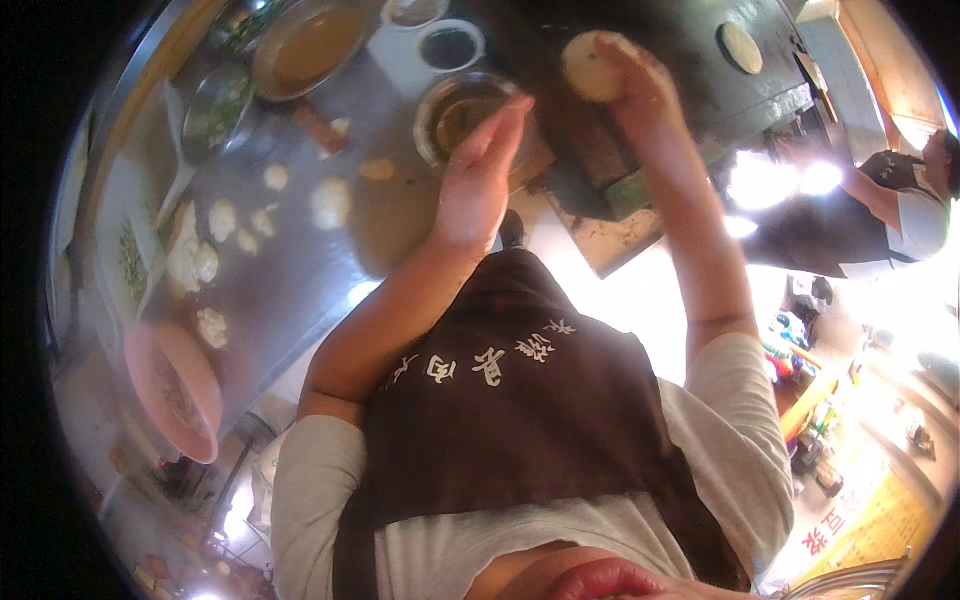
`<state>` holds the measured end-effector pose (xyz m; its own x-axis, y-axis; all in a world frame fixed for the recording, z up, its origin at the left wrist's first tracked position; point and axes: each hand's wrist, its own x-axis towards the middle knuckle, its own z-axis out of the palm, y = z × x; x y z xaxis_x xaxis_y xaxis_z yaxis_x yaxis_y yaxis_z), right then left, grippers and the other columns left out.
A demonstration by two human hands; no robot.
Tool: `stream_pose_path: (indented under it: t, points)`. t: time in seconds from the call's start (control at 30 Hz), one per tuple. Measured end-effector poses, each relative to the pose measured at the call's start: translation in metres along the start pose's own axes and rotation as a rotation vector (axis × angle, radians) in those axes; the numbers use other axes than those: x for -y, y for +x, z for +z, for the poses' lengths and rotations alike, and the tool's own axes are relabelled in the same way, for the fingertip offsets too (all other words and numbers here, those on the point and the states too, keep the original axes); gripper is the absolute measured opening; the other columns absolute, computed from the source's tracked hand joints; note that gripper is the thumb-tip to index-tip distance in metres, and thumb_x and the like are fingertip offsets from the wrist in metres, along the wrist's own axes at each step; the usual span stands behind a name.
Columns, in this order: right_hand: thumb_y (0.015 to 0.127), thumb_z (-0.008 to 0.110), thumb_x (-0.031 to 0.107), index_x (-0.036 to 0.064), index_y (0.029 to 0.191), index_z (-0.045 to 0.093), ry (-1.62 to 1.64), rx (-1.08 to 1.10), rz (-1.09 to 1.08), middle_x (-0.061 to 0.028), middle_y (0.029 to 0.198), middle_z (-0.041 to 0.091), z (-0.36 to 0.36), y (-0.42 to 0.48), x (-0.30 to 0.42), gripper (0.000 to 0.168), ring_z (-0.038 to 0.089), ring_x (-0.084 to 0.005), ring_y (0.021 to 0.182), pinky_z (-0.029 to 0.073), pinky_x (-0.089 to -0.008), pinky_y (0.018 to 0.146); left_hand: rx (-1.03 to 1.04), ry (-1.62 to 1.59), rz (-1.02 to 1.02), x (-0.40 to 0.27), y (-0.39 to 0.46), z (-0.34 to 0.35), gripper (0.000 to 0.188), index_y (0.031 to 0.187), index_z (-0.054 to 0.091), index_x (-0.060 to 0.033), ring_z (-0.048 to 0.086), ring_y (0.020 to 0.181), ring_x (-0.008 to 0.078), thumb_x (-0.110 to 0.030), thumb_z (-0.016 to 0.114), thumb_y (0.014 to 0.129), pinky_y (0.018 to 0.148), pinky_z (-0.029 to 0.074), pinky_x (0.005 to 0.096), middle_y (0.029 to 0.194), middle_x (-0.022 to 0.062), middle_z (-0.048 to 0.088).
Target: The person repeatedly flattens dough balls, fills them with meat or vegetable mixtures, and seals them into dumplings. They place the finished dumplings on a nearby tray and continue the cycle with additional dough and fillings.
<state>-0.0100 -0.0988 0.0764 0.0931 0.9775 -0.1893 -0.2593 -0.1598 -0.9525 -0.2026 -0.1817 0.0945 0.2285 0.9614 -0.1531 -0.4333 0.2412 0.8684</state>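
Observation:
My right hand (645, 86) holds a pale, flat round of dough (589, 66), its fingers lying over one side of it, above a dark flat cooking surface (697, 90). A second pale round (739, 47) lies on that surface, farther right. My left hand (484, 176) is empty and seen edge-on, the fingers straight out. It is in front of a round metal bowl (429, 124) and hides part of it. Several lumps of white dough (330, 202) sit on the metal worktop (300, 255) to the left.
Beyond the left hand are a bowl of brown liquid (315, 49) and a white-rimmed bowl of dark liquid (450, 46). Farther left stand a bowl of chopped greens (219, 112) and a pink bowl (172, 394). Another person (892, 195) stands at the right.

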Motion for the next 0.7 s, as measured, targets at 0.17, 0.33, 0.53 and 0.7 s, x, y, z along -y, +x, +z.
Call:
stream_pose_path:
  t: [0.17, 0.33, 0.53, 0.7]
  points:
    - [0.079, 0.069, 0.023, 0.009, 0.122, 0.053, -1.424, 0.056, -0.86, -0.011, 0.124, 0.055, -0.126, 0.05, 0.019, 0.048, 0.052, -0.0309, 0.114, 0.043, -0.0429, 0.096, -0.081, 0.009, -0.122, 0.038, 0.033, 0.046, 0.042, 0.127, 0.045, 0.0063, 0.037, 0.129, 0.0212, -0.023, 0.045, 0.097, 0.111, 0.023, 0.0317, 0.133, 0.0161, 0.046]
    - [0.082, 0.065, 0.024, 0.013, 0.133, 0.044, -1.14, 0.158, -0.877, -0.0117, 0.135, 0.045, -0.159, 0.053, 0.042, 0.057, 0.033, -0.0276, 0.132, 0.018, -0.0507, 0.11, -0.145, 0.124, -0.106, 0.053, 0.057, 0.057, 0.041, 0.128, 0.047, 0.0025, 0.038, 0.128, 0.0191, -0.023, 0.048, 0.096, 0.11, 0.025, 0.0304, 0.134, 0.0147, 0.045]
    - [0.089, 0.056, 0.028, 0.015, 0.132, 0.045, -1.365, 0.305, -0.613, -0.0096, 0.14, 0.04, -0.178, 0.065, 0.02, 0.047, 0.034, -0.0283, 0.132, 0.021, -0.0419, 0.111, -0.051, 0.406, 0.031, 0.072, 0.088, 0.073, 0.045, 0.124, 0.05, 0.0033, 0.048, 0.121, 0.0225, -0.019, 0.063, 0.086, 0.102, 0.035, 0.0304, 0.129, 0.0165, 0.051]
    - [0.089, 0.054, 0.022, 0.01, 0.132, 0.044, -1.334, 0.317, -0.73, -0.0118, 0.135, 0.045, -0.176, 0.072, 0.007, 0.046, 0.039, -0.0307, 0.127, 0.025, -0.0398, 0.109, -0.015, 0.47, 0.031, 0.075, 0.111, 0.075, 0.042, 0.121, 0.054, 0.002, 0.05, 0.119, 0.022, -0.018, 0.064, 0.085, 0.1, 0.036, 0.0302, 0.125, 0.0152, 0.055]
